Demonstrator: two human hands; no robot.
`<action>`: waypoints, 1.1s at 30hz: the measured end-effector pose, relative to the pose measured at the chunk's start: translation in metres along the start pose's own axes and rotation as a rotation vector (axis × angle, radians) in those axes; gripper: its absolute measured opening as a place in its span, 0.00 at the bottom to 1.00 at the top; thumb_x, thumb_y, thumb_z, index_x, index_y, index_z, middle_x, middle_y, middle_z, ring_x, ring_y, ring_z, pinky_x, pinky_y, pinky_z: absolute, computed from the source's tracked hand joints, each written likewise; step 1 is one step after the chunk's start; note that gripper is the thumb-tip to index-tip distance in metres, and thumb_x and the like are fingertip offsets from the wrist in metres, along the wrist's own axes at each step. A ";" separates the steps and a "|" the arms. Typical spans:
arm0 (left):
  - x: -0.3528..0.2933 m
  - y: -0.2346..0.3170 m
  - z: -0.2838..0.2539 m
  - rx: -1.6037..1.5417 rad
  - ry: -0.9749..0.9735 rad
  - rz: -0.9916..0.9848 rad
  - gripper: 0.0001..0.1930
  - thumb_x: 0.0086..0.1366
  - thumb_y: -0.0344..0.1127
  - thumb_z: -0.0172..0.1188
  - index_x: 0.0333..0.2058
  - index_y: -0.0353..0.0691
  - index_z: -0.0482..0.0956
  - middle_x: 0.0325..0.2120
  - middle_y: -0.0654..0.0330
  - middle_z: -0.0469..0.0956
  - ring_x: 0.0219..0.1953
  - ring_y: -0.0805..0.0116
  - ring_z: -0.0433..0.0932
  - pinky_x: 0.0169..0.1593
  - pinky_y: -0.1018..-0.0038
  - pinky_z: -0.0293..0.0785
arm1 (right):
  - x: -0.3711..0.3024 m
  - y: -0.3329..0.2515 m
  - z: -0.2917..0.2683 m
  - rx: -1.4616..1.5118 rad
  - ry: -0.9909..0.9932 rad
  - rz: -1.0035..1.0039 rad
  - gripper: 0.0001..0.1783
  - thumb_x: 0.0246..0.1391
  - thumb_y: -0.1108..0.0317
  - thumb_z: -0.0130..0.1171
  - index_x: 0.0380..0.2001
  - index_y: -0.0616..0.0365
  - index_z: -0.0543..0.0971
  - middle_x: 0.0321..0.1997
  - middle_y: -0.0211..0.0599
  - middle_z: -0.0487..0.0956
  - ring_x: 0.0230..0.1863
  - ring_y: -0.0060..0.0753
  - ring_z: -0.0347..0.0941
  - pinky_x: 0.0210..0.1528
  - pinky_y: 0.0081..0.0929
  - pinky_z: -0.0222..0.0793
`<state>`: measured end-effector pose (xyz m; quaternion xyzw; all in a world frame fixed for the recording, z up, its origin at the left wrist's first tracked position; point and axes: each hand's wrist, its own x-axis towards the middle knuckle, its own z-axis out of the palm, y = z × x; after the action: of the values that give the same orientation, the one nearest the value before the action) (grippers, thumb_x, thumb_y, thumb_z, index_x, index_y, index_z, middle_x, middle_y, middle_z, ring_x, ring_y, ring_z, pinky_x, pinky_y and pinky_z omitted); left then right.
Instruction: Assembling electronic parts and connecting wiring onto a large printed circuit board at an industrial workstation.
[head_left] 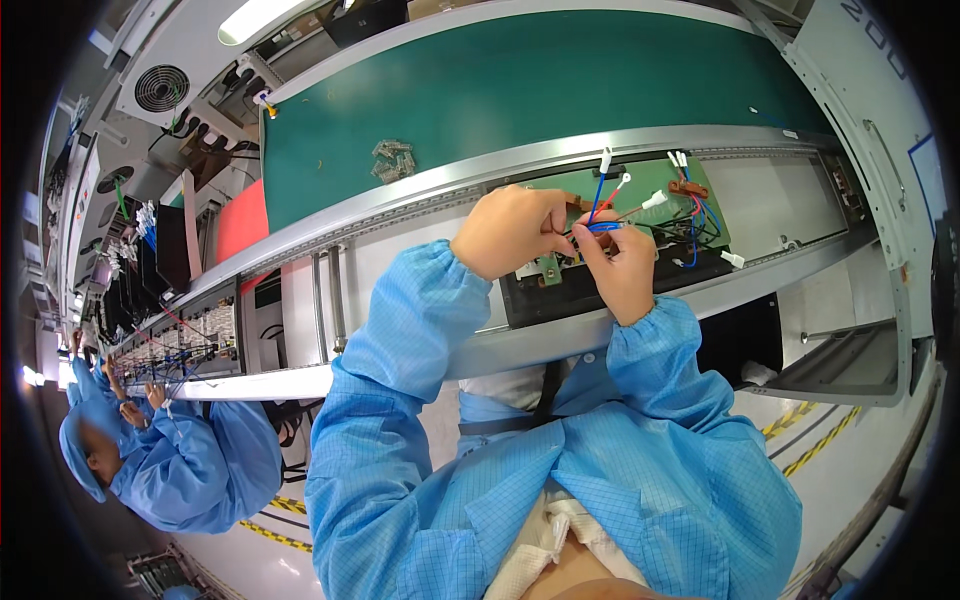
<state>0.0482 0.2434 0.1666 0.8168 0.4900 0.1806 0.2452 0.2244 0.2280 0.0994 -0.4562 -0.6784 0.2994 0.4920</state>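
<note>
My right hand [622, 268] pinches a bundle of blue wires [604, 227] with thumb and fingers, over a black tray [530, 302]. Close beside it, my left hand [512, 232] is closed at the fingertips near the same bundle; what it pinches is too small to make out. Blue, red and brown wire ends fan out from the bundle, among them one with a white connector [654, 200]. Under and to the right of my hands lies a green circuit board [712, 178] with more wires, and another white plug [733, 259] hangs at its near edge.
The tray rests on a conveyor line with a metal rail [450, 178]. Beyond it, a green mat [520, 80] carries a small heap of metallic-looking parts [393, 161]. A red sheet [243, 228] lies at left. Further left, a co-worker in blue [200, 460] handles wired boards. A white cabinet [870, 130] stands right.
</note>
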 end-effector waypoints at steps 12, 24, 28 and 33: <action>0.045 0.029 -0.025 -0.229 -0.265 0.284 0.14 0.57 0.39 0.64 0.30 0.35 0.72 0.18 0.59 0.71 0.21 0.72 0.63 0.27 0.72 0.64 | -0.001 -0.013 -0.003 -0.226 0.030 -0.048 0.07 0.51 0.67 0.57 0.26 0.58 0.78 0.15 0.42 0.72 0.17 0.42 0.70 0.20 0.33 0.59; 0.055 0.024 -0.001 -0.079 -0.159 0.473 0.12 0.61 0.40 0.57 0.30 0.34 0.72 0.16 0.52 0.72 0.19 0.55 0.71 0.27 0.64 0.68 | -0.005 0.003 -0.003 -0.246 0.101 -0.042 0.10 0.50 0.66 0.61 0.26 0.62 0.77 0.16 0.39 0.73 0.17 0.34 0.70 0.21 0.30 0.60; 0.058 0.016 0.005 -0.285 -0.163 0.389 0.11 0.63 0.37 0.55 0.32 0.33 0.71 0.18 0.53 0.72 0.19 0.60 0.70 0.27 0.67 0.67 | -0.004 -0.003 -0.008 -0.167 0.002 0.112 0.10 0.51 0.66 0.62 0.25 0.62 0.76 0.14 0.33 0.71 0.17 0.22 0.66 0.21 0.23 0.58; 0.056 0.012 0.006 -0.258 -0.128 0.366 0.09 0.63 0.35 0.55 0.33 0.34 0.70 0.17 0.53 0.73 0.19 0.59 0.73 0.25 0.68 0.68 | -0.002 -0.002 -0.002 -0.058 0.098 0.068 0.18 0.47 0.61 0.64 0.15 0.59 0.71 0.11 0.35 0.70 0.12 0.32 0.65 0.16 0.29 0.56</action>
<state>0.0857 0.2873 0.1721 0.8638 0.2899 0.2308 0.3414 0.2255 0.2257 0.1008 -0.5073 -0.6458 0.2734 0.5009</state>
